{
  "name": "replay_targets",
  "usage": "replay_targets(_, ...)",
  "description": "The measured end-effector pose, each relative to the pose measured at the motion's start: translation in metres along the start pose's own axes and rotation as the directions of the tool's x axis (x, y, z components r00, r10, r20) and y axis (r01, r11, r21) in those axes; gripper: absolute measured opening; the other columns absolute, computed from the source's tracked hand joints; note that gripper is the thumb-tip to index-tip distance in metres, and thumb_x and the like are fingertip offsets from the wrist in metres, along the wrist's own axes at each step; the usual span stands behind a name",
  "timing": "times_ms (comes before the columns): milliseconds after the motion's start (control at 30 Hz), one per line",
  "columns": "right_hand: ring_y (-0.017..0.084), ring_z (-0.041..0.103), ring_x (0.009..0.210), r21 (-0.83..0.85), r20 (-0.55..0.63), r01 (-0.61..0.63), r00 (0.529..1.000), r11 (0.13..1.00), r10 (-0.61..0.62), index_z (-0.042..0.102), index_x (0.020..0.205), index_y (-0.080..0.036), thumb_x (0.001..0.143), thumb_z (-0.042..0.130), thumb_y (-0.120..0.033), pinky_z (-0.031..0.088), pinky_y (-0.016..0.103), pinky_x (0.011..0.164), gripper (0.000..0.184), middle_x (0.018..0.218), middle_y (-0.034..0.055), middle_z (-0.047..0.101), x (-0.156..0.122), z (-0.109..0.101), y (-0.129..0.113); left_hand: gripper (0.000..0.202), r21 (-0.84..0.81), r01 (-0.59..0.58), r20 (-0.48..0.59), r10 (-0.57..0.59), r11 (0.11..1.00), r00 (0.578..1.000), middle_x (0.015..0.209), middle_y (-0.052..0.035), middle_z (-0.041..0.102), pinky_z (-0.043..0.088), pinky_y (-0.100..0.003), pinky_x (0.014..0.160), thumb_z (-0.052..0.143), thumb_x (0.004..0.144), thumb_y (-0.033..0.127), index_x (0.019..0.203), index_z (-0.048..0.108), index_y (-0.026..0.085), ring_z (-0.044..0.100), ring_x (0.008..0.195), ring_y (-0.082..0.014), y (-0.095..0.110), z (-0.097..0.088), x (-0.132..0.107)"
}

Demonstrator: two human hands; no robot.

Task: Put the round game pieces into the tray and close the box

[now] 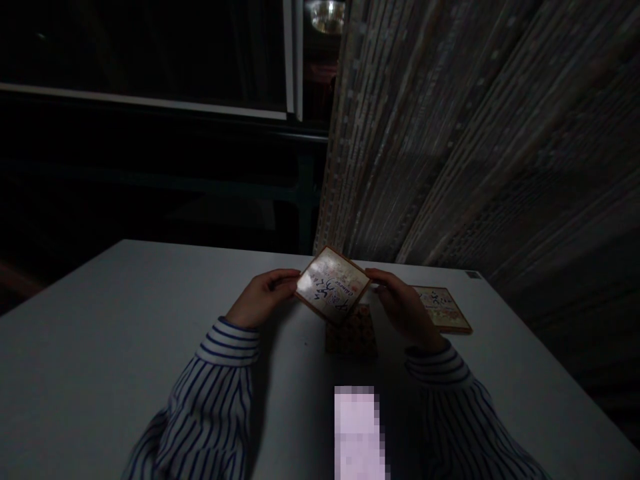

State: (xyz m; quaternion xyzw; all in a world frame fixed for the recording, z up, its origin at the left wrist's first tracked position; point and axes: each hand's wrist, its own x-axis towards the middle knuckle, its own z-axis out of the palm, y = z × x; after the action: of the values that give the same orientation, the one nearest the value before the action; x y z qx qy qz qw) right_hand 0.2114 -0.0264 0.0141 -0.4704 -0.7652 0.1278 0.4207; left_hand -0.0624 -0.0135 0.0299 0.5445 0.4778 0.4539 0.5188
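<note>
My left hand (265, 293) pinches the left corner of a flat, square printed box or lid (333, 285). At its right corner, the fingers of my right hand (403, 305) are closed on it too. The piece is tilted, held corner-up, with a brown edge, blue brush-style lettering and a glare spot on its pale face. Just beneath it a dark, patterned square piece (351, 337) lies on the table, its far part covered. A similar pale printed square with a brown edge (445, 308) lies to the right, partly hidden by my right hand.
The white table (125, 347) ends at a far edge just beyond my hands. Behind it hang string curtains (400, 133) and a dark framed window (150, 53). A small printed label (473, 275) sits at the far right corner. A blurred-out pale patch (360, 433) covers the near middle.
</note>
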Motion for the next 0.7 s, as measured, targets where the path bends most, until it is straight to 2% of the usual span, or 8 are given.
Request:
replay_targets(400,0.018,0.059,0.099,0.063,-0.016,-0.119,0.993,0.991,0.121,0.057,0.108,-0.020,0.085,0.042,-0.024,0.046,0.033,0.086,0.027,0.106,0.0069,0.064,0.0015,-0.0010,-0.0079,0.040,-0.011,-0.043,0.020,0.043,0.999,0.999,0.102,-0.0094,0.067,0.044,-0.042,0.093,0.072,0.061,0.033,0.095,0.063,0.014,0.061,0.097,-0.0231,0.0001,-0.0010,-0.0001)
replay_targets(700,0.018,0.059,0.098,0.082,0.015,-0.161,0.987,0.983,0.161,0.056,0.109,-0.020,0.086,0.045,-0.033,0.048,0.033,0.083,0.029,0.107,0.0077,0.063,0.0013,-0.0026,-0.0083,0.040,0.017,-0.051,0.027,0.050,0.999,0.998,0.105,-0.0102,0.066,0.042,-0.041,0.096,0.071,0.064,0.033,0.096,0.062,0.013,0.060,0.100,-0.0228,0.0018,-0.0016,-0.0008)
